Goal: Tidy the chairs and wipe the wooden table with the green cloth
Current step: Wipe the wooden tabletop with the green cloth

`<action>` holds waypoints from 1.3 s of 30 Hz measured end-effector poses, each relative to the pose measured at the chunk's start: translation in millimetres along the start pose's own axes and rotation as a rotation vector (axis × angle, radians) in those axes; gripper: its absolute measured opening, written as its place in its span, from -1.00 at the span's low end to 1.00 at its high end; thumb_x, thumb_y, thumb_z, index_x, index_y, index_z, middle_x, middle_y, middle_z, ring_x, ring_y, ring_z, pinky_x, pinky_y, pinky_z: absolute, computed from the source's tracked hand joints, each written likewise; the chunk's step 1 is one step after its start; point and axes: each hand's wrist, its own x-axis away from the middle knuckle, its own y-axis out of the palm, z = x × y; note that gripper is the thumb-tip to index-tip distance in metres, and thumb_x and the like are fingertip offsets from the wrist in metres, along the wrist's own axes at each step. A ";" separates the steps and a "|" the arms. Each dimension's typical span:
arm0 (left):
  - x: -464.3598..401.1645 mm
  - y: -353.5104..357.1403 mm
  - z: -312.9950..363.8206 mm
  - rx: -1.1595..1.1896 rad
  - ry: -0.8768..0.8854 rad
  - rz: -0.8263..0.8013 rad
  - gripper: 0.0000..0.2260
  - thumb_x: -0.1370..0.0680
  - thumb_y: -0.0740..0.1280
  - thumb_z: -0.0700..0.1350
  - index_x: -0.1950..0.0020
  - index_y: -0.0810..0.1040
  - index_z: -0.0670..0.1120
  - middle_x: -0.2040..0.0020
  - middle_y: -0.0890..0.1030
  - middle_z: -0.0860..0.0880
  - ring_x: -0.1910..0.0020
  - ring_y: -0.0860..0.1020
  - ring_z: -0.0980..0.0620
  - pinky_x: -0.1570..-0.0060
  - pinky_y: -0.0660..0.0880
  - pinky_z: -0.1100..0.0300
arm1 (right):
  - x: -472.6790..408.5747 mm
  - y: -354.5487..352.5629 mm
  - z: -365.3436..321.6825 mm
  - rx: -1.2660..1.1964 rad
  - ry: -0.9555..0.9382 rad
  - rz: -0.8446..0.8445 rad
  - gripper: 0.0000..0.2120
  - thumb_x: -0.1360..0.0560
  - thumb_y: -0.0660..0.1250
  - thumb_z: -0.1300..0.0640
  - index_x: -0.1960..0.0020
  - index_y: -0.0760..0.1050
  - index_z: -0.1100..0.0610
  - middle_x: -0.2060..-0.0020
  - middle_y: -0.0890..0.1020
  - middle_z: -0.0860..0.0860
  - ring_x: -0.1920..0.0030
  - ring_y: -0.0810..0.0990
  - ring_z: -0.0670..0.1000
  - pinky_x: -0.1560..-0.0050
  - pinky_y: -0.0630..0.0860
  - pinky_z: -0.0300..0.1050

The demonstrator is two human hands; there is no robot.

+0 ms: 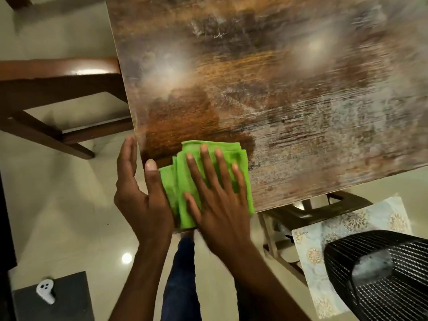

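I count one wooden table [266, 77], one green cloth [208, 181], and two hands of mine in view. One brown wooden chair [58, 89] stands at the table's left edge, its seat partly tucked under. To my lower right I see one black mesh chair back [382, 274] and one pale floral-patterned panel [324, 251] beside it; I cannot tell what that panel belongs to. One small white device [45, 290] lies on a dark surface at lower left.

The cloth is folded and sits on the near corner of the table, hanging slightly over the near edge. My right hand [217, 198] lies flat on top of it, fingers spread wide, palm pressing down, gripping nothing. My left hand [139, 193] is open and cupped just beside the table's corner, off its edge, with the thumb touching the left side of the cloth and the fingers held straight along the table's edge.
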 end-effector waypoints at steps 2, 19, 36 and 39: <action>5.4 7.8 3.3 -0.038 0.014 -0.052 -0.57 -0.75 0.23 -0.17 -0.63 0.36 -0.17 -0.56 0.49 -0.06 -0.54 0.45 0.08 -0.52 0.41 0.06 | 1.8 -7.6 38.4 0.041 0.047 0.023 -0.33 -0.74 0.05 -0.21 -0.75 -0.09 -0.04 -0.73 -0.13 0.03 -0.73 -0.15 0.10 -0.69 -0.01 0.24; 8.9 61.9 -5.6 -0.834 0.327 -0.398 -0.41 -0.75 -0.09 0.10 -0.75 -0.11 -0.07 -0.76 -0.10 -0.03 -0.73 -0.13 0.04 -0.68 0.00 -0.11 | -33.5 -35.2 103.7 0.072 -0.059 0.037 -0.34 -0.76 -0.01 -0.19 -0.74 -0.17 -0.01 -0.73 -0.17 0.07 -0.72 -0.18 0.12 -0.68 -0.02 0.25; 27.2 58.7 -22.2 -0.580 0.458 -0.172 -0.64 -0.60 0.29 -0.11 -0.22 0.67 -0.34 -0.22 0.69 -0.32 -0.27 0.66 -0.29 -0.41 0.44 -0.24 | -213.8 -16.8 -33.4 0.131 -0.458 -0.035 -0.36 -0.71 -0.02 -0.23 -0.74 -0.02 -0.10 -0.74 -0.07 0.02 -0.73 -0.11 0.11 -0.66 -0.17 0.19; 28.0 56.6 -26.2 -0.559 0.446 -0.178 -0.66 -0.53 0.33 -0.11 -0.11 0.69 -0.35 -0.09 0.72 -0.33 -0.14 0.71 -0.33 -0.31 0.41 -0.33 | -199.8 -8.8 -46.9 0.164 -0.539 -0.048 -0.36 -0.70 -0.02 -0.25 -0.73 0.03 -0.09 -0.74 -0.04 0.02 -0.73 -0.08 0.11 -0.67 -0.08 0.22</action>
